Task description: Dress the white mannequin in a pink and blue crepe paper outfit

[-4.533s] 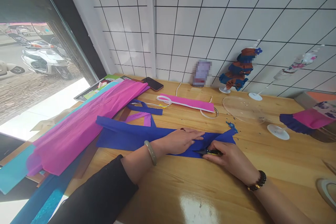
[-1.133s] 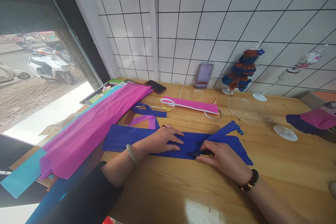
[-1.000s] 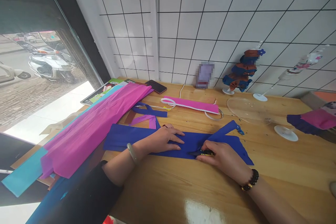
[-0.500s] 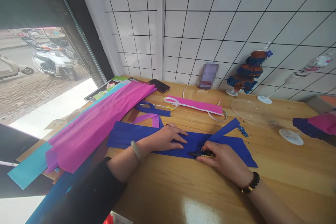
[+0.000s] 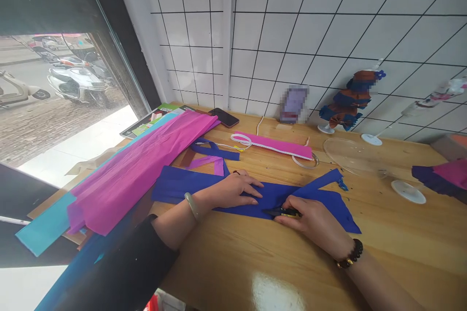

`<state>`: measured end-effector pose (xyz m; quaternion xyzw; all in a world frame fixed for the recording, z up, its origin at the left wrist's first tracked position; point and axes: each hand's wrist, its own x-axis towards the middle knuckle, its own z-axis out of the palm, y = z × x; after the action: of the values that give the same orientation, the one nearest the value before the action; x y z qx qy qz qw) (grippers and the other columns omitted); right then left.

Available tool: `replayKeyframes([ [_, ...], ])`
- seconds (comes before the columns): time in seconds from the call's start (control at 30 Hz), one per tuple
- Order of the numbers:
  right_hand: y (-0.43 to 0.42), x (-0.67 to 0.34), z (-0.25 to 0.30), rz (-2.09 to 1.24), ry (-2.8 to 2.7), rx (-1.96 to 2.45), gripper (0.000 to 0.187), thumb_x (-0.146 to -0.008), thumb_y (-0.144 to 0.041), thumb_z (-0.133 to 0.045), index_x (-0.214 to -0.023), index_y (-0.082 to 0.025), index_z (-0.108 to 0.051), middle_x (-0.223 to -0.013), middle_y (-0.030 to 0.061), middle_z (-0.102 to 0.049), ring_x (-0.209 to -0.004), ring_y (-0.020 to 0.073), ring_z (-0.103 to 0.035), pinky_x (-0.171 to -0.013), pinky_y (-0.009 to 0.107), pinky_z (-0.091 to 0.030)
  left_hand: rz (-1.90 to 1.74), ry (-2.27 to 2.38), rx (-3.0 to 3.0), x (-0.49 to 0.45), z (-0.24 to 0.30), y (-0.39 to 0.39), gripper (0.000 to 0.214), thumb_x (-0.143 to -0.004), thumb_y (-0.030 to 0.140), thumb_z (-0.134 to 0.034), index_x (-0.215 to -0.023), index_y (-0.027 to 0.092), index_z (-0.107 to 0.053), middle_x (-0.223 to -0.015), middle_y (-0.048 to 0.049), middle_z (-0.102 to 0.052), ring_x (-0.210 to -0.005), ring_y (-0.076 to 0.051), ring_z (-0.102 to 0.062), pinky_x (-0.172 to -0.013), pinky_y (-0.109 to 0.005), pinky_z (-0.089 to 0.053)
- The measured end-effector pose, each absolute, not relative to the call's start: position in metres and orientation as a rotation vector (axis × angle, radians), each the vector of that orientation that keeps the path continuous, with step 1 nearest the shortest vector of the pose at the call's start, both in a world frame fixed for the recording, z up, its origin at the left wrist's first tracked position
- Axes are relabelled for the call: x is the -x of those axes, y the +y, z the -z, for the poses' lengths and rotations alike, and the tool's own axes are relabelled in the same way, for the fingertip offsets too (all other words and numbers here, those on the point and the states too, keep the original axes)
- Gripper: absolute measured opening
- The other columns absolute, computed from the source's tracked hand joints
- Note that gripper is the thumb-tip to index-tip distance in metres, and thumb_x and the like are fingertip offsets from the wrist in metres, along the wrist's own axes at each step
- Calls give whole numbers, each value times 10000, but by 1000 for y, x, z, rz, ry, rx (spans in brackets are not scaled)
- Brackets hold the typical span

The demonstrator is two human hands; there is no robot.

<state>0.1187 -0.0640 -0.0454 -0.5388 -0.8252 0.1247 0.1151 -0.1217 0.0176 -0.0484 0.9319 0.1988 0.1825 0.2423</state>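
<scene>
A long dark blue sheet of crepe paper (image 5: pixel 204 187) lies flat across the wooden table. My left hand (image 5: pixel 237 190) presses on its middle, fingers spread and holding nothing. My right hand (image 5: pixel 310 221) is closed around small black scissors (image 5: pixel 282 212) with a yellow mark. Their dark blades rest on the blue sheet near its front edge, and the fingers partly hide the handles. From beside the right hand a narrow blue strip (image 5: pixel 319 181) angles up to the right, over the sheet; whether it is joined to it I cannot tell.
Pink crepe paper (image 5: pixel 146 165) lies over a turquoise sheet (image 5: pixel 44 228) on the left. Behind the blue sheet are a dark phone (image 5: pixel 224 117), a pink strip with white ribbon (image 5: pixel 273 146) and purple scraps (image 5: pixel 218 165). A clear disc (image 5: pixel 346 153) and white stand bases (image 5: pixel 408 192) are at right.
The view has shifted slightly. The narrow blue strip's free end has moved a little right, nearer the small blue scrap. Both hands keep nearly the same place on the sheet.
</scene>
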Motion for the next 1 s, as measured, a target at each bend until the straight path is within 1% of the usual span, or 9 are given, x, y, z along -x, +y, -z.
replayKeyframes([
  [0.23,-62,-117,48,-329,-2437,1528,230,-818,-445,-585,-794,-222,-536,-750,-10,-666,-658,158,-624,-564,253,-416,-498,542,-2550,122,49,18,232,-844,342,-560,-1006,246,-696,-1203,-26,-607,-1074,-184,-510,-979,-316,-322],
  [0.5,-62,-117,50,-301,-2430,1516,237,-826,-441,-576,-761,-217,-538,-697,-14,-654,-622,156,-613,-553,256,-404,-492,554,-2543,121,48,17,225,-840,328,-568,-1009,248,-694,-1207,-23,-606,-1077,-181,-512,-982,-312,-312],
  [0.67,-63,-115,49,-299,-2433,1524,232,-811,-443,-595,-792,-218,-546,-723,-14,-663,-635,159,-620,-550,255,-412,-492,556,-2543,122,48,18,222,-841,329,-567,-1005,251,-695,-1205,-24,-608,-1073,-178,-517,-979,-310,-313],
  [1.0,-61,-110,49,-280,-2451,1478,215,-822,-418,-591,-774,-215,-540,-720,-14,-665,-631,151,-620,-559,249,-416,-484,549,-2533,121,48,17,222,-841,318,-569,-1007,241,-694,-1208,-28,-607,-1078,-173,-518,-975,-303,-318],
])
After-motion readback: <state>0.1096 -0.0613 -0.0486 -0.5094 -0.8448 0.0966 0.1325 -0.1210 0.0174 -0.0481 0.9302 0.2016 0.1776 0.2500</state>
